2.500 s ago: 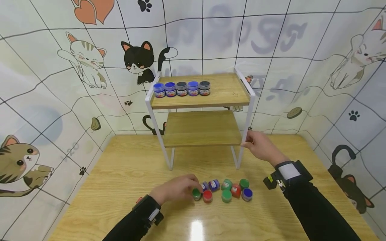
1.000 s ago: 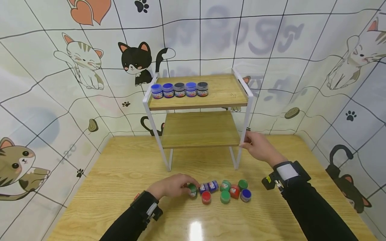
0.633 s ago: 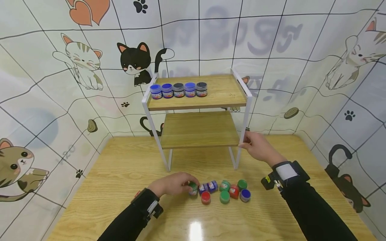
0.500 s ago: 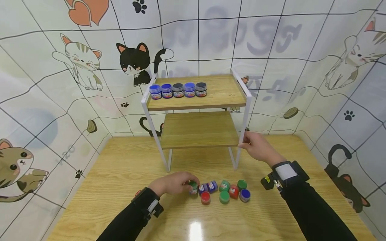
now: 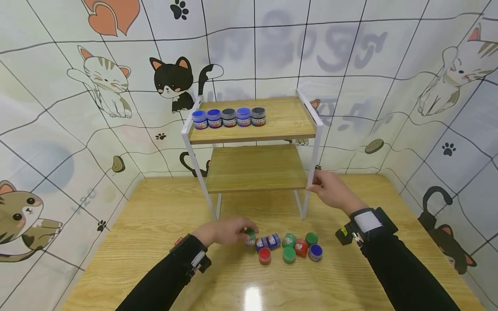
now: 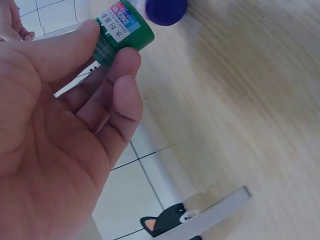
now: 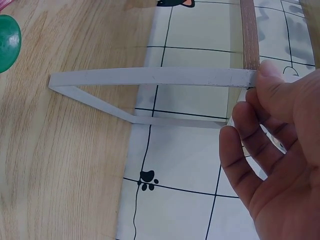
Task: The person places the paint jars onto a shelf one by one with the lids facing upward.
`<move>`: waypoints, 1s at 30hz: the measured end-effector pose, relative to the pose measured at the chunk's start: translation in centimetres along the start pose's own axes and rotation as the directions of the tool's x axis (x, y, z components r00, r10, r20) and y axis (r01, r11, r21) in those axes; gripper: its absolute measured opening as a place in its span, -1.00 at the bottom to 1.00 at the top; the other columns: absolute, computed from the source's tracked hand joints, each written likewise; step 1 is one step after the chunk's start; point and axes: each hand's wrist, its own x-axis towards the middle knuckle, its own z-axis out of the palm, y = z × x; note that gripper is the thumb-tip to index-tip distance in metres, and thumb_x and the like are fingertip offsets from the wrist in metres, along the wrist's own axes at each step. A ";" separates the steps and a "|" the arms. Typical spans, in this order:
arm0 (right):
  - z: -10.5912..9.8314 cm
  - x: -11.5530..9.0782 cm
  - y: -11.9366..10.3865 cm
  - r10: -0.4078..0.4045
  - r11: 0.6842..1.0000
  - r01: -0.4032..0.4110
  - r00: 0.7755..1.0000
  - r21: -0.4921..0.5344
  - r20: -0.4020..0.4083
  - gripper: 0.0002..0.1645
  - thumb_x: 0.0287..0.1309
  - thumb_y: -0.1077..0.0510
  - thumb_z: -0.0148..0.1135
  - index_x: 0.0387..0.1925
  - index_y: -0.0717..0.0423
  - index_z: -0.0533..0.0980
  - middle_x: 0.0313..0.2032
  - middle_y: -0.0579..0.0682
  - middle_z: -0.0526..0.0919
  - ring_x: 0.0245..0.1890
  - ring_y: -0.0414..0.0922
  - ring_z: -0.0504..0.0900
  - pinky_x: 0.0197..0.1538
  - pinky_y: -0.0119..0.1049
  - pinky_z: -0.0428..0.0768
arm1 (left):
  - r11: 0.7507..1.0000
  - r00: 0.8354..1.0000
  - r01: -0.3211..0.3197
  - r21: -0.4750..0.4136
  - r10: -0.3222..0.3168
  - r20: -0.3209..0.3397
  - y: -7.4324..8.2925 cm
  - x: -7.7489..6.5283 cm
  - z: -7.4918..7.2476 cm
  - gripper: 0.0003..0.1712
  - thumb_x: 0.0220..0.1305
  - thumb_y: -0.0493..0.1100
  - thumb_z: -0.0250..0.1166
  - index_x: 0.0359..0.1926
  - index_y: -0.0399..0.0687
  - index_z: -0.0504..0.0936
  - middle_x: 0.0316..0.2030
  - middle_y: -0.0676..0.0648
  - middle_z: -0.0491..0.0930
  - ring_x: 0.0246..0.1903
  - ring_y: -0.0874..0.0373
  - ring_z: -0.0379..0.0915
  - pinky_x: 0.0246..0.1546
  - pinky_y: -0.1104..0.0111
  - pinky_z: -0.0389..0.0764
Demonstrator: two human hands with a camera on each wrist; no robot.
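Observation:
My left hand [image 5: 225,231] pinches a small paint jar with a green lid [image 6: 141,34] between thumb and fingers, close over the table. In the left wrist view, its printed label faces the camera. Beside it lie two blue-purple paint jars [image 5: 266,243] and a red-lidded jar [image 5: 264,256]. My right hand [image 5: 332,190] grips the right white leg of a two-tier shelf [image 5: 256,166] at the lower board's height. The right wrist view has the thumb on the white bar [image 7: 160,76], right at the board's edge.
On the top board, several blue- and black-lidded jars [image 5: 229,117] stand in a row at the left. More jars lie to the right on the table [image 5: 163,207]: green ones [image 5: 289,255], a red one [image 5: 301,247] and a blue-lidded one [image 5: 315,252]. A cat-print cloth hangs behind.
My left hand has taken hold of the green-lidded paint jar, drawn it a little left from the others and raised it slightly toward the shelf. My right hand keeps its grip on the leg.

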 end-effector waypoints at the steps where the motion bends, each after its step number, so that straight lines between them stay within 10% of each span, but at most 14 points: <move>1: 0.0 0.0 0.0 0.000 1.000 0.000 1.000 0.000 0.002 -0.88 0.29 0.26 0.18 -0.18 0.25 0.52 -0.37 0.08 0.62 -0.37 -0.06 0.50 -0.30 -0.22 0.46 | 1.000 1.000 0.005 0.005 -0.005 0.002 0.1 0.0 -0.2 -0.66 0.41 -0.16 0.15 0.17 0.01 0.55 0.15 0.01 0.55 0.06 0.24 0.46 0.12 0.32 0.50; 30: -0.1 0.0 -0.2 -0.002 1.000 0.002 1.000 0.003 0.009 -0.87 0.28 0.27 0.18 -0.19 0.27 0.51 -0.38 0.08 0.61 -0.38 -0.07 0.48 -0.30 -0.22 0.44 | 0.984 0.996 -0.048 0.172 0.035 0.078 6.3 0.9 -8.0 -0.65 0.41 -0.13 0.17 0.17 -0.03 0.56 -0.03 0.04 0.62 -0.12 0.26 0.49 -0.01 0.37 0.53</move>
